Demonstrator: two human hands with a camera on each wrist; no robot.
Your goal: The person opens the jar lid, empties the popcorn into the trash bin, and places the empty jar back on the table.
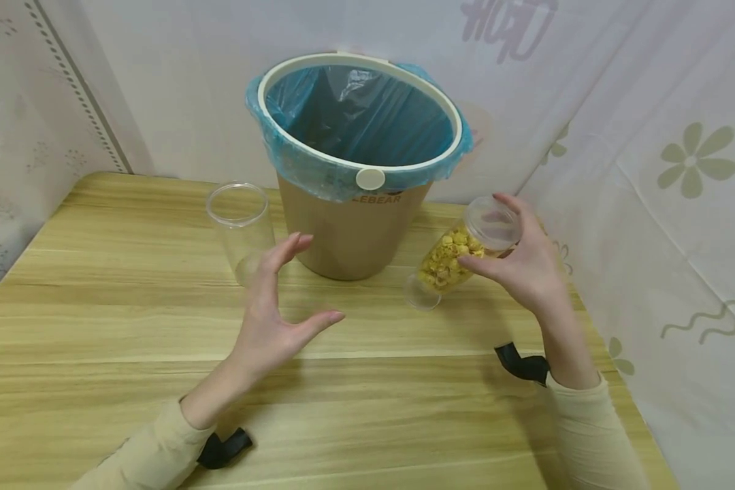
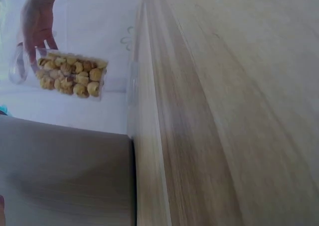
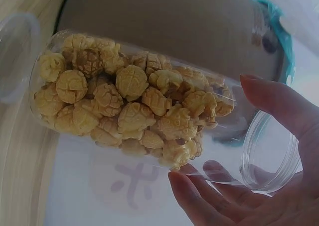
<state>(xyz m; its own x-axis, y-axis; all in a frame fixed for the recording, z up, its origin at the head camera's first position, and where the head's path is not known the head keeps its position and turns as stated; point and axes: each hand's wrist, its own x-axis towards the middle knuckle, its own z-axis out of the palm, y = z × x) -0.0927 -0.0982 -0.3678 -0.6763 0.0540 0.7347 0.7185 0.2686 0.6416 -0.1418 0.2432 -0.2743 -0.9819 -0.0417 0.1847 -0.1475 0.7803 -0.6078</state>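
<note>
My right hand [image 1: 529, 265] grips a clear plastic jar [image 1: 490, 221] near its mouth, thumb on one side and fingers on the other. Caramel-coloured popcorn [image 3: 132, 99] fills much of the jar, which leans with its base down to the left. In the left wrist view the jar [image 2: 72, 74] hangs above the table. Beside its base, a round clear lid [image 1: 422, 294] lies on the wood. My left hand [image 1: 266, 320] has thumb and fingers spread apart with nothing between them. Just beyond its fingers stands an upright clear jar [image 1: 239, 228] with no lid on it.
A tan bin [image 1: 352, 238] with a cream rim [image 1: 370, 178] and a blue liner bag [image 1: 318, 177] stands at the back middle of the wooden table [image 1: 128, 320]. Patterned cloth [image 1: 649, 224] hangs behind and at both sides. A black strap piece [image 1: 523, 366] sits at each wrist.
</note>
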